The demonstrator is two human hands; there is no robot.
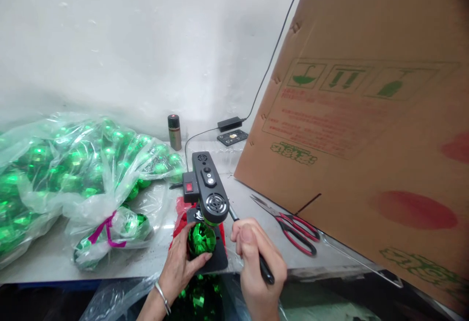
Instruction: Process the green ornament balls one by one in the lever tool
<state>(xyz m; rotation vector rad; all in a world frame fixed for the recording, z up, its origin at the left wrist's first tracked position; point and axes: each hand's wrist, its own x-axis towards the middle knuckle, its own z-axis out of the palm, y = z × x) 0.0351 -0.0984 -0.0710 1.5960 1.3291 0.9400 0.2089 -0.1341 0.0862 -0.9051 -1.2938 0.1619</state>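
My left hand (180, 257), with a bracelet at the wrist, is closed round a shiny green faceted ball ornament (202, 238). The ball sits on the black base of a small bench drill press (209, 184), right under its head. My right hand (258, 257) is wrapped round the black-gripped lever (266, 270) on the right side of the press. Whatever tip meets the ball is hidden by the press head. Red material (179, 216) lies partly under the base.
Clear bags of green balls (88, 169) fill the left, one tied with purple ribbon (106, 228). Red-handled scissors (293, 227) lie right of the press, before a large cardboard box (351, 130). Behind stand a small bottle (174, 133) and a power adapter (230, 124). More balls (200, 299) show below.
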